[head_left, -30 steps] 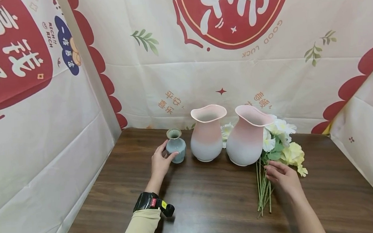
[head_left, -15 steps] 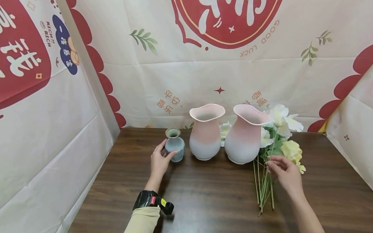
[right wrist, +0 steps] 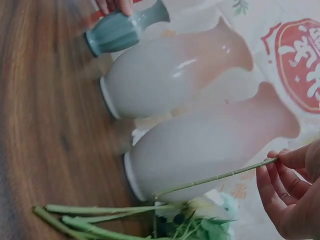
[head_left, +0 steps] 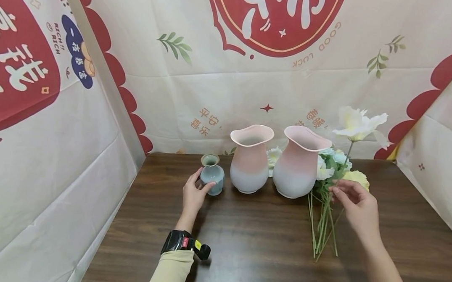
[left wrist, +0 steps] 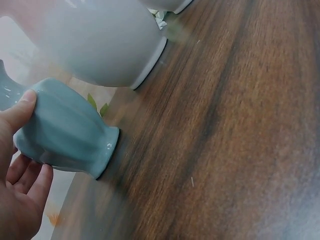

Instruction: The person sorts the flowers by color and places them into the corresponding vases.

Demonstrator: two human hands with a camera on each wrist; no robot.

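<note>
My left hand (head_left: 194, 195) grips the small blue-green vase (head_left: 214, 179), thumb on one side and fingers on the other; the vase stands upright on the table. In the left wrist view the thumb presses the body of the vase (left wrist: 65, 127). My right hand (head_left: 359, 204) pinches the green stem (right wrist: 215, 178) of a white artificial flower (head_left: 358, 124), whose bloom rises above the others. Below and left of that hand lies a bunch of artificial flowers, with green stems (head_left: 322, 229) toward me and a yellow bloom (head_left: 357, 178) partly behind the hand.
Two larger pink-and-white vases, a left one (head_left: 251, 167) and a right one (head_left: 297, 167), stand between my hands. Another white flower (head_left: 274, 158) shows behind them. The brown wooden table (head_left: 253, 245) ends at a printed cloth backdrop (head_left: 246, 94).
My right hand has lifted the white flower up and to the right, away from the bunch. The left hand has stayed on the small vase.
</note>
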